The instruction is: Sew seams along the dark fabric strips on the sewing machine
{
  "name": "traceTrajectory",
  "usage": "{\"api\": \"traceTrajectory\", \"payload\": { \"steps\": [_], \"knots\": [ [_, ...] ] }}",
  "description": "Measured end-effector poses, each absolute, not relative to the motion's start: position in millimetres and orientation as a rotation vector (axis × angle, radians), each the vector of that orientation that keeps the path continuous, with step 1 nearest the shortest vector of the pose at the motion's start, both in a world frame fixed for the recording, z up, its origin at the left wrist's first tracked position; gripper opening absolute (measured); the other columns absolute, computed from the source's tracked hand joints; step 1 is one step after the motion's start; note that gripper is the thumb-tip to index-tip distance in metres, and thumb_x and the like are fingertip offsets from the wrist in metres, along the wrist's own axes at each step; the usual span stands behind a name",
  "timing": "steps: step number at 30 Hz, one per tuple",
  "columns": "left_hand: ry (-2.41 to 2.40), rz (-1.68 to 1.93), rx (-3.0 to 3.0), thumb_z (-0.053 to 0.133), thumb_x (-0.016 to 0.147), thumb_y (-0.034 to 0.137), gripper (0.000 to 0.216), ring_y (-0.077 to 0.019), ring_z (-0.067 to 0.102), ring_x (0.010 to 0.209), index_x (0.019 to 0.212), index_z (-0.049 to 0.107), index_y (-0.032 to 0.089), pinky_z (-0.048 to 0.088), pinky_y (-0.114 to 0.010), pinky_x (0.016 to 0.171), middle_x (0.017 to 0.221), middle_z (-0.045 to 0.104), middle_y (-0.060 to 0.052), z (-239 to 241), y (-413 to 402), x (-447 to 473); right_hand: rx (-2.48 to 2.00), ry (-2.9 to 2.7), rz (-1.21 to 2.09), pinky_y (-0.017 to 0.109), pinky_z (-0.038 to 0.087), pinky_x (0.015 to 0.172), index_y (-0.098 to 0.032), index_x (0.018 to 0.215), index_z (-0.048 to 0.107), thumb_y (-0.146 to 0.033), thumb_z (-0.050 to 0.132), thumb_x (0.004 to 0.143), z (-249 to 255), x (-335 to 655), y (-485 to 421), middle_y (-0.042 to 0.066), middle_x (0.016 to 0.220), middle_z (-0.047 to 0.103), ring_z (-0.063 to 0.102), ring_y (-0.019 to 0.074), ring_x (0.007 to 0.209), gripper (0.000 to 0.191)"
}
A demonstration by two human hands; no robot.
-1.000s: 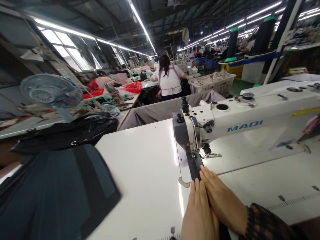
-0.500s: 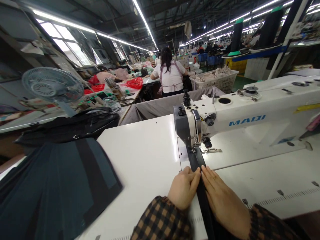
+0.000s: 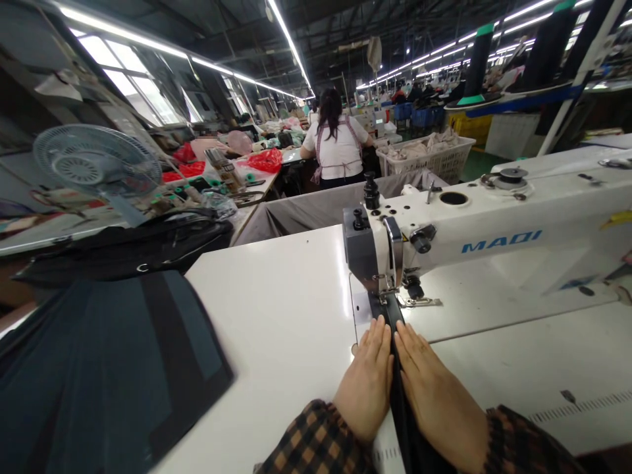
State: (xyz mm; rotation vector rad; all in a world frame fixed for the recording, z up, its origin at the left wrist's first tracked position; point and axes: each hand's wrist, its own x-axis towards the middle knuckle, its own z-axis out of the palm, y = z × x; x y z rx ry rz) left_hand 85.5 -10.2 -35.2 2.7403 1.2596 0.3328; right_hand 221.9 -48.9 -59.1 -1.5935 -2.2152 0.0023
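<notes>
A narrow strip of black fabric (image 3: 401,415) runs from the table's front edge up under the presser foot of a white sewing machine (image 3: 444,237). My left hand (image 3: 368,378) lies on the strip's left side, fingers stretched forward and held flat. On the right side, my right hand (image 3: 437,388) presses flat too, its fingers pointing toward the needle. Both sets of fingertips rest just in front of the presser foot (image 3: 383,299), with a thin line of fabric showing between them. Parts of the strip are hidden beneath my hands.
Dark blue-black fabric panels (image 3: 108,355) lie on the left of the white table (image 3: 266,316). A black bag-like piece (image 3: 128,247) and a fan (image 3: 93,164) are beyond. Ahead, a person (image 3: 338,145) sits near a white basket (image 3: 429,158). Thread cones (image 3: 478,66) stand right.
My left hand has gone from curled fingers with the thumb at the strip to flat, outstretched fingers. My right hand stays flat beside the strip. The view has shifted slightly.
</notes>
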Motion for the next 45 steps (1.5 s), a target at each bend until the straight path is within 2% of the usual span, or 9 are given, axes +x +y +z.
{"api": "traceTrajectory", "payload": {
  "steps": [19, 26, 29, 32, 35, 37, 40, 42, 45],
  "knots": [
    [1.315, 0.213, 2.793, 0.028, 0.087, 0.013, 0.044, -0.0239, 0.012, 0.13, 0.13, 0.027, 0.005, 0.03, -0.041, 0.104, 0.14, 0.024, -0.018, -39.3, -4.2, 92.8, -1.523, -2.321, -0.025, 0.04, 0.035, 0.101, -0.004, 0.131, 0.03, -0.014, 0.033, 0.084, -59.4, 233.2, -43.2, 0.016, 0.137, 0.03, 0.024, 0.0229, 0.127, 0.048],
    [1.202, 0.245, 2.866, 0.034, 0.081, 0.01, 0.046, -0.0251, 0.017, 0.13, 0.127, 0.033, 0.004, 0.03, -0.044, 0.104, 0.135, 0.035, -0.016, -36.6, 2.3, 89.5, -1.398, -2.409, -0.083, 0.041, 0.033, 0.101, -0.005, 0.132, 0.028, -0.013, 0.033, 0.083, -62.9, 246.7, -26.5, 0.016, 0.139, 0.026, 0.022, 0.0243, 0.128, 0.05],
    [1.154, 0.289, 2.883, 0.036, 0.082, 0.011, 0.044, -0.0261, 0.025, 0.127, 0.125, 0.038, 0.007, 0.032, -0.042, 0.103, 0.131, 0.04, -0.015, -30.4, 9.7, 83.0, -1.348, -2.463, -0.157, 0.045, 0.029, 0.102, -0.004, 0.13, 0.032, -0.016, 0.035, 0.085, -56.5, 252.9, -18.5, 0.016, 0.136, 0.031, 0.025, 0.0252, 0.127, 0.047],
    [1.065, 0.347, 2.868, 0.037, 0.083, 0.014, 0.04, -0.0242, 0.032, 0.124, 0.123, 0.042, 0.013, 0.033, -0.042, 0.102, 0.129, 0.042, -0.012, -25.4, 16.7, 74.4, -1.288, -2.525, -0.221, 0.056, 0.018, 0.103, -0.005, 0.126, 0.038, -0.025, 0.036, 0.087, -43.7, 258.0, -12.8, 0.017, 0.131, 0.04, 0.032, 0.0263, 0.123, 0.044],
    [0.945, 0.409, 2.833, 0.046, 0.08, 0.031, 0.044, -0.0262, 0.035, 0.121, 0.12, 0.044, 0.013, 0.031, -0.046, 0.102, 0.127, 0.044, -0.013, -23.4, 19.2, 69.4, -1.242, -2.536, -0.236, 0.06, 0.013, 0.102, -0.01, 0.118, 0.047, -0.026, 0.037, 0.087, -32.8, 261.1, -9.8, 0.014, 0.122, 0.05, 0.041, 0.0248, 0.115, 0.036],
    [0.918, 0.464, 2.796, 0.051, 0.075, 0.038, 0.049, -0.0275, 0.038, 0.118, 0.116, 0.047, 0.011, 0.029, -0.048, 0.102, 0.124, 0.047, -0.014, -23.5, 18.3, 70.1, -1.23, -2.528, -0.21, 0.055, 0.021, 0.101, -0.013, 0.108, 0.055, -0.019, 0.039, 0.085, -30.4, 261.5, -9.4, 0.009, 0.109, 0.058, 0.048, 0.0219, 0.104, 0.028],
    [0.98, 0.588, 2.726, 0.046, 0.076, 0.021, 0.03, -0.0226, 0.046, 0.111, 0.104, 0.053, 0.012, 0.036, -0.042, 0.099, 0.114, 0.054, -0.011, -26.0, 14.8, 74.5, -1.202, -2.519, -0.17, 0.041, 0.04, 0.088, -0.013, 0.096, 0.06, -0.009, 0.04, 0.082, -34.0, 260.8, -11.4, 0.007, 0.091, 0.06, 0.052, 0.0191, 0.089, 0.025],
    [1.017, 0.685, 2.691, 0.043, 0.075, 0.012, 0.024, -0.0188, 0.051, 0.103, 0.095, 0.056, 0.014, 0.043, -0.036, 0.092, 0.106, 0.059, -0.008, -29.0, 12.4, 77.0, -1.193, -2.489, -0.153, 0.036, 0.044, 0.08, -0.012, 0.095, 0.06, -0.006, 0.04, 0.081, -37.7, 261.1, -13.5, 0.008, 0.09, 0.059, 0.051, 0.019, 0.087, 0.025],
    [0.98, 0.766, 2.744, 0.043, 0.078, 0.012, 0.019, -0.0164, 0.054, 0.096, 0.089, 0.058, 0.016, 0.046, -0.033, 0.089, 0.099, 0.062, -0.006, -32.8, 10.2, 78.6, -1.175, -2.483, -0.121, 0.034, 0.045, 0.079, -0.012, 0.095, 0.06, -0.005, 0.04, 0.082, -40.7, 263.6, -15.2, 0.008, 0.091, 0.057, 0.051, 0.0188, 0.088, 0.025]
  ]
}}
